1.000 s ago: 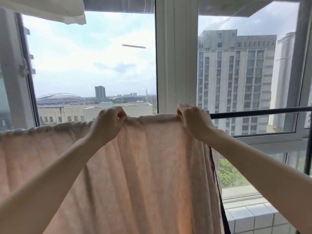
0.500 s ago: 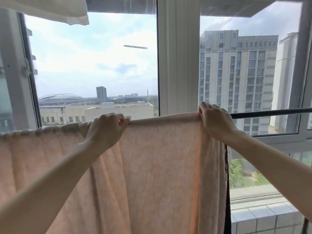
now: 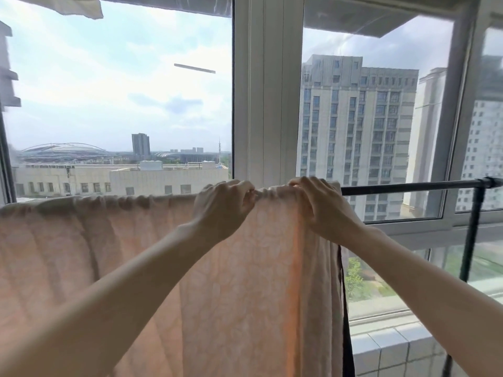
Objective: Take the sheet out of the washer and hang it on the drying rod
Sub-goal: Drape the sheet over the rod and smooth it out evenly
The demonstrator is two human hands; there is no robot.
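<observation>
A pale peach sheet [image 3: 245,281] with a faint pattern hangs draped over the black drying rod [image 3: 408,186], spreading from the left edge of the view to just right of centre. My left hand [image 3: 221,208] pinches the sheet's top fold at the rod. My right hand [image 3: 318,205] grips the same fold close beside it, near the sheet's right end. The rod runs bare to the right of my hands. Bunched gathers line the fold to the left.
The rod's black upright [image 3: 471,235] stands at the right. Behind are a white window frame [image 3: 268,91] and large panes. A tiled ledge [image 3: 389,349] lies low right. White cloth [image 3: 68,5] hangs at the top left.
My left hand has slid right along the rod toward my right hand, so the two now sit close together on the fold. The view has shifted to the right.
</observation>
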